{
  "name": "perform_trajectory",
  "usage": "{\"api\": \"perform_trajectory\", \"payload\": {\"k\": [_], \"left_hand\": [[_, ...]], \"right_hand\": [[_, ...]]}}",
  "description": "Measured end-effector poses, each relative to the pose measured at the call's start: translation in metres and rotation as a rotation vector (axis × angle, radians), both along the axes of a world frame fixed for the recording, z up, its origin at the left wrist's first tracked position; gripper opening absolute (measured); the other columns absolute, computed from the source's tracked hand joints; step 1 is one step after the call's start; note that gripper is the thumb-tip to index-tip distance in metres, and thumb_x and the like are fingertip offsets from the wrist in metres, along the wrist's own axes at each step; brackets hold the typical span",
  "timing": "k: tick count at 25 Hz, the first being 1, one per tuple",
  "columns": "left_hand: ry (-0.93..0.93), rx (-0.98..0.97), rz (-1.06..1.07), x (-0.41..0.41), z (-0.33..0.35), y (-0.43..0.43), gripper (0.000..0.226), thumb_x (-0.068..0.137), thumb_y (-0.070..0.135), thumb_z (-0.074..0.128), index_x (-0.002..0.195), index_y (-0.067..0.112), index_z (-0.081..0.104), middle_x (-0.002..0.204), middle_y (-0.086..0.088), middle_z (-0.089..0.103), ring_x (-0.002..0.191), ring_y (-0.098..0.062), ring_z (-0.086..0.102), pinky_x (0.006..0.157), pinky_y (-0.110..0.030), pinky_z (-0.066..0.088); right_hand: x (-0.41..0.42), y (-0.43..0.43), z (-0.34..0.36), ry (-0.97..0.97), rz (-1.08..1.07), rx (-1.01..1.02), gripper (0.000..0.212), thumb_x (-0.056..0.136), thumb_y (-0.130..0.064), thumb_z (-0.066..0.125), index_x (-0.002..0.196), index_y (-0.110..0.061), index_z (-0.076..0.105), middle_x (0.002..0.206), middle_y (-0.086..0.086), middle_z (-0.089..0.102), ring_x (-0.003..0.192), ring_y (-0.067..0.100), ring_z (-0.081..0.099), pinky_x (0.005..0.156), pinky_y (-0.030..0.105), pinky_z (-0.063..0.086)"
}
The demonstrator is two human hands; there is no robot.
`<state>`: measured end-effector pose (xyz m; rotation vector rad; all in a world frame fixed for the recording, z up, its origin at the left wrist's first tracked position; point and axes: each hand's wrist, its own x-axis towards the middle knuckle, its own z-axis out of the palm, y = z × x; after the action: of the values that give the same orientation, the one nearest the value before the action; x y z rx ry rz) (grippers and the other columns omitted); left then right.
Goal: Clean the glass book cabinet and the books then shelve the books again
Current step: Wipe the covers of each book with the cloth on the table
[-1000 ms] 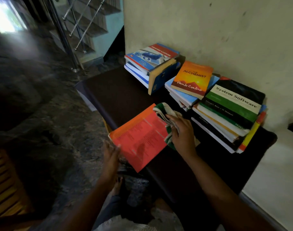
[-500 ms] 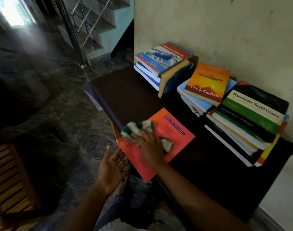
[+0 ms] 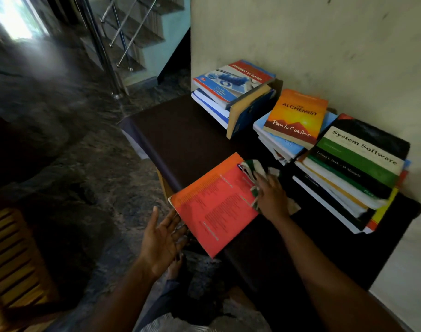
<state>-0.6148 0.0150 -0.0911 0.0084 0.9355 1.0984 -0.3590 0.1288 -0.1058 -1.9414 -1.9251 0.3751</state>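
Observation:
An orange-red book (image 3: 212, 204) lies flat on the dark table (image 3: 185, 135), its near corner hanging over the front edge. My right hand (image 3: 270, 197) presses a green-and-white cloth (image 3: 253, 170) onto the book's far right part. My left hand (image 3: 161, 238) is held open, palm up, just below the book's near left edge, fingertips close to it. Three book stacks stand along the wall: one topped by a blue-and-red accounting book (image 3: 233, 80), one by an orange novel (image 3: 295, 116), one by a black-and-green software textbook (image 3: 358, 156).
A cream wall (image 3: 324, 44) backs the table. A stone floor (image 3: 73, 164) lies to the left, with a staircase and steel railing (image 3: 101, 49) beyond. A wooden slatted piece (image 3: 10, 255) sits at the lower left.
My right hand has swept the cloth from the book's near left part to its far right part. My left hand stays open beside the book's near edge.

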Motion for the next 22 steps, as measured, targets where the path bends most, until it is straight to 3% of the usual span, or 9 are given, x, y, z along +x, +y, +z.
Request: {"api": "perform_trajectory", "payload": {"k": [3, 6, 11, 15, 18, 20, 22], "left_hand": [[0.022, -0.003, -0.013, 0.002, -0.001, 0.000, 0.059, 0.074, 0.058, 0.048, 0.114, 0.017, 0.062, 0.115, -0.006, 0.064, 0.097, -0.022, 0.058, 0.082, -0.035, 0.041], [0.044, 0.001, -0.012, 0.003, -0.001, 0.001, 0.053, 0.077, 0.057, 0.047, 0.108, 0.017, 0.063, 0.107, -0.006, 0.064, 0.092, -0.022, 0.058, 0.082, -0.036, 0.042], [0.124, -0.001, -0.015, 0.013, 0.001, 0.003, 0.050, 0.097, 0.051, 0.031, 0.099, 0.017, 0.068, 0.091, -0.008, 0.073, 0.081, -0.024, 0.068, 0.070, -0.036, 0.050], [0.500, -0.035, -0.056, 0.020, 0.003, 0.026, 0.018, 0.098, 0.022, 0.046, 0.094, 0.015, 0.062, 0.093, -0.011, 0.064, 0.065, -0.017, 0.064, 0.057, -0.029, 0.052], [0.676, 0.134, 0.033, 0.018, 0.023, 0.036, 0.020, 0.096, 0.010, 0.048, 0.110, 0.005, 0.061, 0.088, -0.009, 0.066, 0.063, -0.015, 0.066, 0.048, -0.022, 0.053], [0.756, 0.287, 0.103, 0.010, 0.051, 0.034, 0.018, 0.095, 0.009, 0.050, 0.107, 0.010, 0.063, 0.082, -0.001, 0.070, 0.065, -0.012, 0.066, 0.051, -0.019, 0.053], [0.864, 0.416, 0.158, -0.005, 0.074, 0.034, 0.019, 0.094, 0.008, 0.050, 0.099, 0.019, 0.065, 0.081, 0.005, 0.072, 0.068, -0.009, 0.068, 0.056, -0.018, 0.054]], "right_hand": [[-0.025, -0.036, -0.019, -0.139, 0.108, 0.042, 0.050, 0.087, -0.022, 0.035, 0.134, -0.026, 0.048, 0.137, 0.013, 0.047, 0.127, 0.034, 0.043, 0.097, 0.047, 0.039], [-0.073, -0.093, -0.021, -0.052, 0.244, 0.093, 0.046, 0.083, -0.026, 0.037, 0.123, -0.033, 0.059, 0.125, 0.005, 0.059, 0.117, 0.025, 0.053, 0.092, 0.036, 0.043], [-0.089, -0.134, -0.009, 0.114, 0.545, 0.093, 0.050, 0.073, -0.017, 0.042, 0.117, -0.027, 0.064, 0.121, 0.004, 0.061, 0.113, 0.019, 0.048, 0.095, 0.030, 0.041], [-0.057, -0.108, 0.020, 0.343, 0.321, 0.157, 0.055, 0.072, 0.008, 0.044, 0.119, -0.014, 0.063, 0.124, 0.013, 0.059, 0.117, 0.018, 0.044, 0.100, 0.028, 0.035], [-0.027, -0.082, 0.051, 0.410, 0.207, 0.177, 0.056, 0.082, 0.013, 0.047, 0.128, -0.018, 0.057, 0.134, 0.007, 0.050, 0.123, 0.020, 0.044, 0.101, 0.035, 0.041], [-0.015, -0.067, 0.074, 0.403, 0.219, 0.202, 0.048, 0.088, 0.007, 0.047, 0.129, -0.016, 0.054, 0.132, -0.002, 0.045, 0.124, 0.009, 0.036, 0.104, 0.018, 0.035], [-0.013, -0.054, 0.093, 0.394, 0.246, 0.252, 0.046, 0.089, 0.009, 0.048, 0.130, -0.012, 0.053, 0.132, -0.004, 0.043, 0.122, -0.005, 0.028, 0.097, -0.003, 0.021]]}}
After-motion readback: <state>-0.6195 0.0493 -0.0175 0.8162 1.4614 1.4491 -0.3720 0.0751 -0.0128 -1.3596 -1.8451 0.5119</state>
